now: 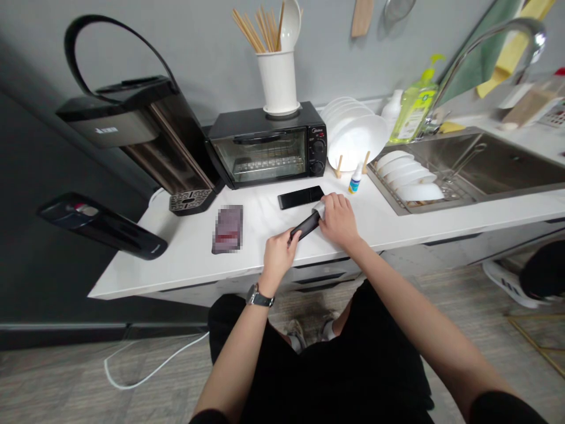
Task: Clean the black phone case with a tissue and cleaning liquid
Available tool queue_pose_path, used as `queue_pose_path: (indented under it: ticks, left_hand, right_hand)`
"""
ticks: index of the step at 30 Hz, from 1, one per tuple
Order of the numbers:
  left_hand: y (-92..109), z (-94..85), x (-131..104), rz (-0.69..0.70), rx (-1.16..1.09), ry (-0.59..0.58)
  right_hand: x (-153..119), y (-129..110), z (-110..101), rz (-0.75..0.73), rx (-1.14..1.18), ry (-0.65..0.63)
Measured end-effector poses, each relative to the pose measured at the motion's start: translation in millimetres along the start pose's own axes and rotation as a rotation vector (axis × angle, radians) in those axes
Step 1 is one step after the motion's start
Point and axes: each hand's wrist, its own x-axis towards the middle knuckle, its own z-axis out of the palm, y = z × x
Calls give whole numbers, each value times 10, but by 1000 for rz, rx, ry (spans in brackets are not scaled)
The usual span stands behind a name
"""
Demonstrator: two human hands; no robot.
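The left hand point(279, 253) gripped the near-left end of a slim black object point(305, 226) over the white countertop point(185, 268); the right hand point(339, 219) closed round a grey piece point(318, 209) at its far-right end. Beyond, a toaster oven point(269, 152) stood left of the sink point(516, 154), before a grey wall point(194, 41).

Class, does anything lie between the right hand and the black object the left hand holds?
Yes: a pale grey piece, perhaps cloth, appears to sit between the right hand and the black object. Nothing visible separates the left hand from that object.
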Motion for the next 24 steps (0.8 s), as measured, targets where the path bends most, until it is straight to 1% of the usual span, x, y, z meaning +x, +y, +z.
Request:
queue_pose_path:
  ticks: [2,4,8,10,13,15,17,20,22,24]
  left_hand:
    - [-6,0,-3,3,0,1]
    - [-8,-3,-4,4,0,4]
    - [-4,-5,0,0,6,3]
    - [0,-1,1,-10,11,1]
    - [10,2,0,-6,7,-11]
    - [22,-3,3,-4,4,-24]
    - [34,-9,10,-9,6,-28]
    - [33,-10,20,-14,18,-26]
    - [11,-3,19,-18,54,-48]
    - [-20,6,11,-29,106,-81]
  right_hand:
    - [14,43,50,122,23,-28]
    - [6,65,106,192,11,-41]
    - [-40,79,172,181,19,-8]
    - [-57,90,164,179,74,40]
    - [-59,106,119,162,176,146]
    - [-54,86,87,107,218,181]
    - [-67,6,65,-5,217,151]
    - [-167,-256,54,-195,197,64]
    - [-281,-479,52,-273,207,15]
    - [-388,-658,47,-309,217,-14]
